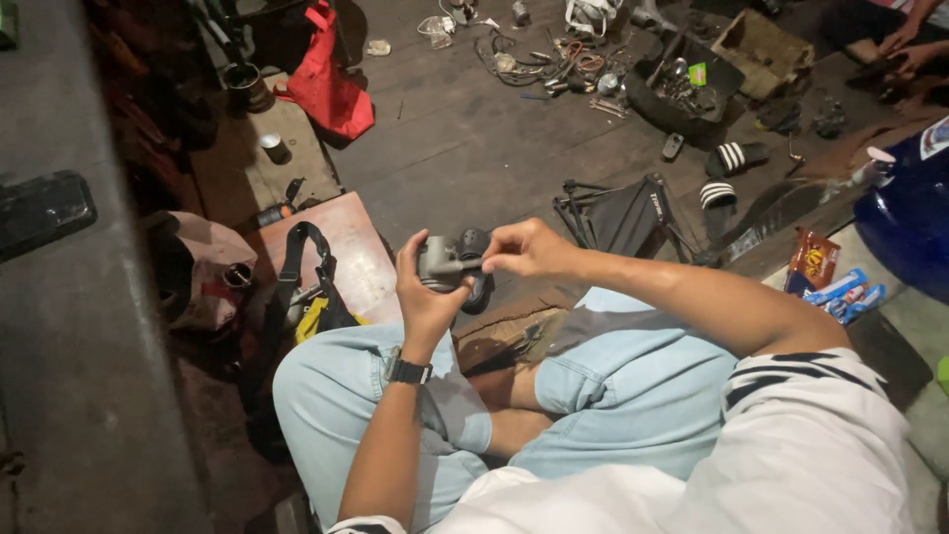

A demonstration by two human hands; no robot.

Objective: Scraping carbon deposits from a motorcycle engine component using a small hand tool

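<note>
A small grey metal part point(440, 263) sits above the person's knees, held up in front of the body. The left hand point(423, 287) wraps around it from below, fingers curled about its body, a dark wristwatch point(408, 372) on that wrist. The right hand point(524, 249) comes in from the other side with fingertips pinched narrow on the part's end. What the part is cannot be told from this view.

The person sits on the wooden floor point(465, 148) in light blue jeans point(613, 386) and a white shirt. Just beside the left knee lie a black strap bag point(306, 282) and a reddish board point(346, 247). Ahead of the hands stands a folded black frame point(618, 213). Farther off are a red bag point(331, 84), two striped sandals point(736, 156), a black tray of small tools point(682, 89), and loose wires. At the right edge lie snack packets point(825, 277) near a blue body panel point(914, 213). Another person's hands point(905, 49) show in the far corner.
</note>
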